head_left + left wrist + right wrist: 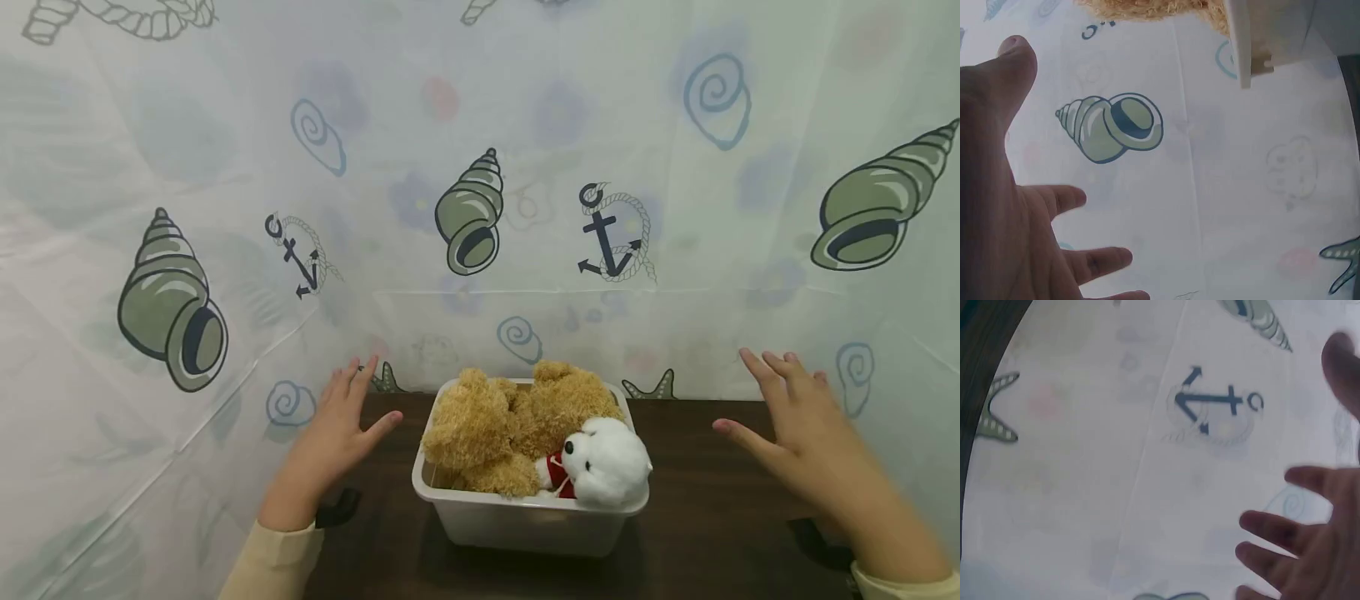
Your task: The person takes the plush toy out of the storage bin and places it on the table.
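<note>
A white plastic bin [525, 521] stands on the dark table between my two hands. Two fuzzy golden-brown plush toys [468, 421] fill most of it. A white plush dog [611, 462] with a red garment lies at the front right, its head over the rim. To the left of the bin, my left hand [330, 437] is held with fingers spread, touching nothing. My right hand [806, 433] is on the other side, also spread and apart from the bin. In the left wrist view, the bin's edge [1242, 44] and golden fur [1154, 7] show at the top.
A dark wood-look table [697, 500] carries the bin. Behind and beside it hangs a pale curtain [540, 325] printed with shells, anchors and starfish. Dark straps [339, 507] sit at the wrists.
</note>
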Action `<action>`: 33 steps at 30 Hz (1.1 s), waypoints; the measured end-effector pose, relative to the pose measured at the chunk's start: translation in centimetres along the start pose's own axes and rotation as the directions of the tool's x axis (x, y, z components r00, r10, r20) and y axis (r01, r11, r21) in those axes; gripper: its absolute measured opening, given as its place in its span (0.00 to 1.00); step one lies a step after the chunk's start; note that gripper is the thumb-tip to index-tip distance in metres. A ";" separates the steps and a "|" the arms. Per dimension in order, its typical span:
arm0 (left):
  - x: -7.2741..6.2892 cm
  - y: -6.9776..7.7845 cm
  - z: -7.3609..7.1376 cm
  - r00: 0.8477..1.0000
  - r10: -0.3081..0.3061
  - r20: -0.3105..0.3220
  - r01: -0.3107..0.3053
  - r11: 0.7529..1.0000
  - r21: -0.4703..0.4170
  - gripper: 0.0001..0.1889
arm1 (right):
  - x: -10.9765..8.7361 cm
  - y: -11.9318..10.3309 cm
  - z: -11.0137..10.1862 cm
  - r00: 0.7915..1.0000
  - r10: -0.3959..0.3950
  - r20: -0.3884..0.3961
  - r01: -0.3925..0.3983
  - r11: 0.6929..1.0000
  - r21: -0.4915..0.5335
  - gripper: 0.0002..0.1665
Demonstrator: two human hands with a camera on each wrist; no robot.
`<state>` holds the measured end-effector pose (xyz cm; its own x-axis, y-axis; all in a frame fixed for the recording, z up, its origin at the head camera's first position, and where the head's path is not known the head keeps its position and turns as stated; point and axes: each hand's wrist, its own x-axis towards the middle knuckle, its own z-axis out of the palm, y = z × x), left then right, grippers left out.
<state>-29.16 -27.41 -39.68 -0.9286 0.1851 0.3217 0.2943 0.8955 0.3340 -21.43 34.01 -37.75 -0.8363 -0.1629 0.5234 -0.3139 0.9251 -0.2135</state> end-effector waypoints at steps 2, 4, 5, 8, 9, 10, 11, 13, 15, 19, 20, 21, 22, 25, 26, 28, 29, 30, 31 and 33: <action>-0.1 -0.1 0.4 1.000 0.004 -0.019 -0.004 1.000 -0.028 0.55 | 0.0 -0.8 0.0 0.999 0.011 -0.048 -0.008 0.998 0.063 0.62; -0.2 -0.2 1.0 0.999 0.010 -0.039 -0.012 0.998 -0.065 0.53 | 0.0 -1.7 0.1 0.996 0.018 -0.093 -0.008 0.994 0.111 0.59; -0.1 -0.3 1.4 0.999 0.014 -0.048 -0.018 0.995 -0.093 0.52 | 0.0 -2.2 0.2 0.994 0.022 -0.108 -0.008 0.992 0.129 0.57; -0.1 -0.4 2.5 0.999 0.005 -0.032 -0.013 0.973 -0.229 0.48 | -0.2 -3.5 0.5 0.993 0.042 -0.111 -0.020 0.982 0.189 0.53; -0.1 -0.5 2.9 1.000 0.000 -0.020 -0.005 0.960 -0.282 0.46 | -0.2 -3.9 0.6 0.993 0.042 -0.107 -0.019 0.978 0.206 0.52; 0.0 -0.6 3.3 1.000 -0.004 -0.007 0.002 0.944 -0.329 0.45 | -0.2 -4.3 0.7 0.994 0.050 -0.094 -0.028 0.975 0.220 0.52; 0.0 -0.7 3.6 1.000 -0.009 0.001 0.009 0.929 -0.371 0.44 | -0.3 -4.7 0.7 0.995 0.058 -0.078 -0.038 0.970 0.241 0.51; 0.2 -1.0 4.3 1.000 -0.017 -0.002 0.014 0.904 -0.427 0.41 | -0.4 -5.3 1.0 0.996 0.070 -0.053 -0.055 0.964 0.259 0.50; 0.4 -1.3 5.0 0.999 -0.017 -0.032 0.001 0.882 -0.472 0.38 | -0.6 -5.9 1.2 0.997 0.075 -0.032 -0.063 0.961 0.268 0.50; 1.0 -1.8 6.4 0.995 -0.022 -0.093 -0.040 0.785 -0.618 0.31 | -1.0 -6.9 1.7 0.996 0.091 -0.004 -0.087 0.958 0.275 0.49; 1.2 -1.9 6.8 0.995 -0.022 -0.094 -0.046 0.749 -0.661 0.30 | -1.1 -7.1 1.9 0.996 0.089 0.002 -0.086 0.955 0.285 0.48; 1.4 -1.9 7.1 0.996 -0.018 -0.089 -0.050 0.709 -0.704 0.29 | -1.2 -7.3 2.1 0.996 0.087 0.006 -0.085 0.952 0.293 0.47; 1.6 -1.9 7.4 0.997 -0.017 -0.081 -0.049 0.672 -0.739 0.29 | -1.3 -7.5 2.4 0.996 0.084 0.009 -0.083 0.952 0.295 0.47; 2.2 -1.7 8.2 0.999 -0.012 -0.034 -0.020 0.596 -0.803 0.28 | -1.5 -8.2 3.4 0.999 0.041 0.004 -0.041 0.946 0.322 0.44; 2.4 -1.6 8.5 1.000 -0.011 -0.015 -0.006 0.581 -0.814 0.28 | -1.6 -8.4 3.7 1.000 0.030 0.003 -0.030 0.942 0.335 0.43; 2.7 -1.4 9.1 1.000 -0.014 0.017 0.022 0.563 -0.826 0.28 | -1.8 -8.9 4.3 1.000 0.014 0.015 -0.019 0.930 0.366 0.42; 2.9 -1.3 9.3 0.999 -0.015 0.034 0.037 0.555 -0.831 0.28 | -1.9 -9.2 4.6 1.000 0.006 0.029 -0.017 0.922 0.388 0.42; 3.0 -1.2 9.6 0.999 -0.016 0.046 0.047 0.556 -0.830 0.27 | -2.0 -9.5 4.8 0.999 0.007 0.044 -0.024 0.915 0.402 0.42; 3.1 -1.1 9.9 0.998 -0.017 0.057 0.057 0.558 -0.828 0.27 | -2.0 -9.9 5.1 0.998 0.007 0.060 -0.032 0.908 0.419 0.41; 3.2 -0.9 10.4 0.997 -0.024 0.070 0.072 0.563 -0.823 0.27 | -2.1 -10.4 5.6 0.996 -0.001 0.092 -0.040 0.897 0.440 0.41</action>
<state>-34.79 -23.40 -48.15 -0.9489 0.1917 0.2505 0.2855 0.1842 0.9405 -18.90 22.77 -41.30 -0.8740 -0.1946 0.4452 -0.4459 0.6854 -0.5757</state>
